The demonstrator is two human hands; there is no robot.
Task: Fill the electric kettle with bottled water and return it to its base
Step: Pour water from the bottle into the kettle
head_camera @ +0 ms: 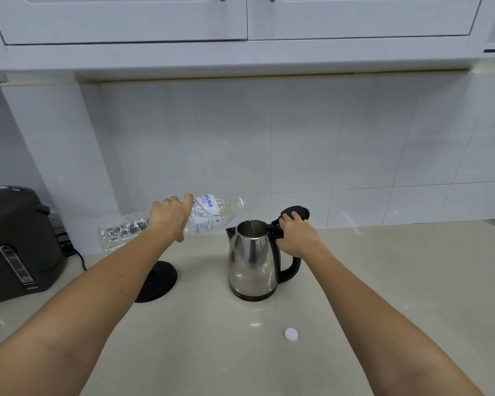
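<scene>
Steel kettle (252, 258) sits off its base (157, 281) on the counter (383, 281), my right hand (296, 238) clasping its handle while my left hand (170, 215) grips the tipped bottle (206, 215), whose thin stream could miss the opening if I waver.

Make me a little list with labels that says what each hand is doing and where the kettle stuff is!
left hand: holds the water bottle tipped over the kettle
right hand: grips the kettle handle, lid up
kettle: upright on the counter, off its base
base: left of the kettle, bare
bottle cap: lying on the counter, nearer the camera
water: thin stream entering the kettle
</scene>
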